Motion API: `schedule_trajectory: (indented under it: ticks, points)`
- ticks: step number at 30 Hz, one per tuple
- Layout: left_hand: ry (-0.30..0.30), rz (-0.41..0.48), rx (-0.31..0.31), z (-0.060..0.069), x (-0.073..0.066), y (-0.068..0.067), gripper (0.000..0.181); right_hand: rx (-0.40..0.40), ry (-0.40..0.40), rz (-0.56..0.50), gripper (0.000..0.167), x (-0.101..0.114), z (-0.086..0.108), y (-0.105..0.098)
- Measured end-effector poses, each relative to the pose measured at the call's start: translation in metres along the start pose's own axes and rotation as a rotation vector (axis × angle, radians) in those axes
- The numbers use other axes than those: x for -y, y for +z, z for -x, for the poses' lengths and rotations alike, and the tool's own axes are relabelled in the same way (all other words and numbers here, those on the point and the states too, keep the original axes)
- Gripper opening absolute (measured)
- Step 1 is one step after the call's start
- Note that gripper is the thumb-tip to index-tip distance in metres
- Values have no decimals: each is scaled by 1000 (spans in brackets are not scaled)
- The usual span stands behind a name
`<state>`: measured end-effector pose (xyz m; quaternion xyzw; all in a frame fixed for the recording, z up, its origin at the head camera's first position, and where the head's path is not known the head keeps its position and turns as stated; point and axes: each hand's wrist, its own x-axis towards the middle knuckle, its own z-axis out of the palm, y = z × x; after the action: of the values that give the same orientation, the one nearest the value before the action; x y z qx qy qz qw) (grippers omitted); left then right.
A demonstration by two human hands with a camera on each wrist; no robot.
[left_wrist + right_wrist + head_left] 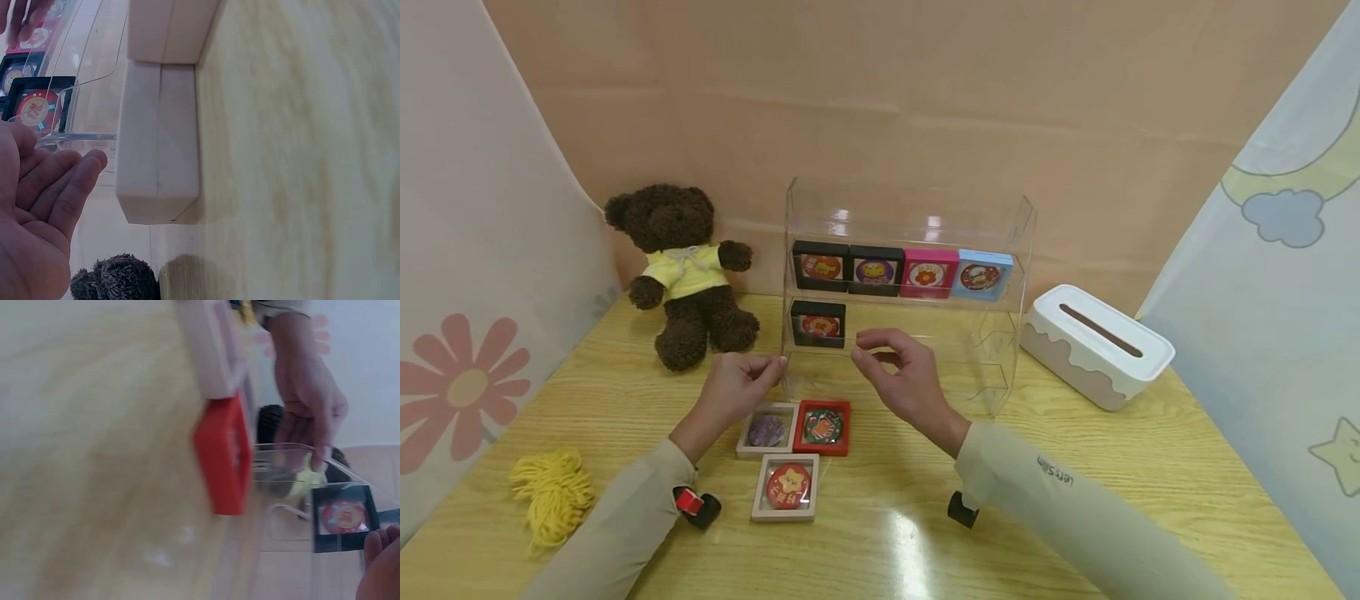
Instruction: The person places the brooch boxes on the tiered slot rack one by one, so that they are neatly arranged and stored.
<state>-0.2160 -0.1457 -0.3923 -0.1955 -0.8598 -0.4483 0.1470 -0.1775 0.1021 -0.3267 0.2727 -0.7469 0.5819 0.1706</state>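
Observation:
A clear acrylic display rack [887, 379] stands mid-table. My left hand [741, 387] pinches its left side edge; the right wrist view shows the thumb [322, 453] on the near face of that panel. My right hand [906, 379] hovers before the lower shelf with thumb and index finger apart, holding nothing visible. Just left of its fingertips, a black frame with a red badge [818, 325] sits on that shelf. Two black frames, a pink frame [929, 273] and a light-blue frame [983, 275] line the shelf above.
Before the rack lie a white frame with a purple disc [767, 430], a red frame [823, 427] and a white frame with a star badge [786, 487]. A teddy bear [681, 275] and yellow yarn [553, 498] are left; a tissue box [1097, 346] stands right.

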Motion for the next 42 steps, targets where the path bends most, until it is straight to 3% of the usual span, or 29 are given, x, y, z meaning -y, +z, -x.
schedule_trajectory:
  ticks: [6,13,20,30,42]
  points:
    - [20,-11,-9,0,1,1,23,84,45,35,18,-31,22,-4]
    - [18,-8,-9,0,1,1,24,219,147,97,27,-39,39,-2]
    - [3,-6,-3,1,1,0,24,369,250,268,32,-46,48,0]
    - [11,-14,-2,1,0,0,24,413,217,277,36,-55,53,7]
    - [3,-4,5,1,0,0,25,449,274,331,45,-53,50,14]
